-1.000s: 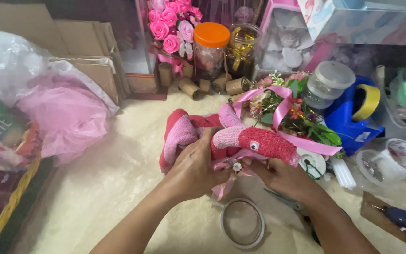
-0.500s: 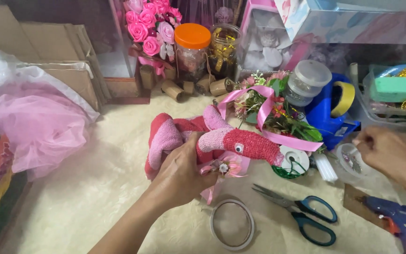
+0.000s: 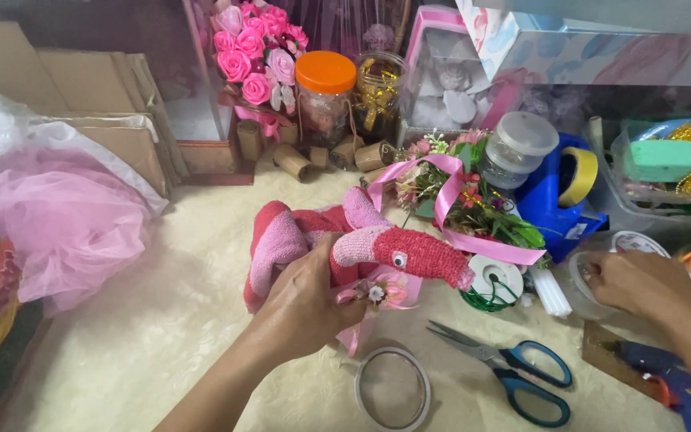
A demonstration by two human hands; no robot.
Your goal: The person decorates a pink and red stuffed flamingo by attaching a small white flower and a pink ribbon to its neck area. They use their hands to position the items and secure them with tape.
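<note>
Head cam, looking down at cream surface [image 3: 121,352]. I see left hand [image 3: 309,300] closed on the towel figure [image 3: 345,240], a red + pink rolled-towel animal w/ a googly eye, lying mid-frame on the surface; fingers wrap its underside near a small pink bow w/ flower [image 3: 381,292]. Right hand [image 3: 641,284] is off to the right, well apart from the figure, fingertips at the rim of a clear plastic container [image 3: 593,276]; can't tell if it's gripping anything. Blue-handled scissors [image 3: 513,372] lie on the surface below the figure, blades shut, next to a clear tape roll [image 3: 392,390]. Blue glue gun [image 3: 673,384] near right forearm. Behind figure: flower arrangement w/ pink ribbon [image 3: 457,196], orange-lid jar [image 3: 325,96], pink rose bouquet [image 3: 253,52], blue tape dispenser [image 3: 557,200]. Far left: pink tulle in a plastic bag [image 3: 57,224], cardboard boxes [image 3: 113,120] behind it.
</note>
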